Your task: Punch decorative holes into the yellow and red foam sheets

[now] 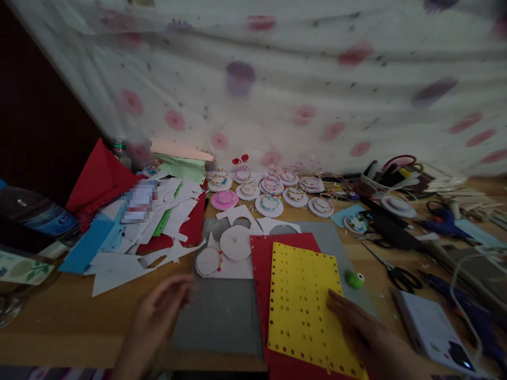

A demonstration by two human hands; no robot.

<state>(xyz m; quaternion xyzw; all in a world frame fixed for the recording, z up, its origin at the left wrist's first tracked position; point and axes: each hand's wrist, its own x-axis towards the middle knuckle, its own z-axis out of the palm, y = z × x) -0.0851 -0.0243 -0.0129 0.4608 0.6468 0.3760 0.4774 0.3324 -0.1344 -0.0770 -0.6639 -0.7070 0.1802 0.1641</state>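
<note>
A yellow sheet [303, 303] punched with star-shaped holes overlaps a red sheet [261, 301] at the front centre. My right hand [362, 327] is at the yellow sheet's right edge, with the thumb or a finger over the top and the others hidden or dim. To the left, my left hand [160, 311] hovers blurred above the table, its fingers curled and no object visible in it. Beyond it, white paper discs [235, 243] and a white sheet with cut-out circles rest on a grey cutting mat [217, 316].
Small decorated hats [270, 204] stand in rows at the back. Paper scraps [119, 269] and a bottle [39, 214] are at left. Scissors [402, 277], a green round object [354, 279], a white device [433, 330] and blue glue guns [446, 221] are at right.
</note>
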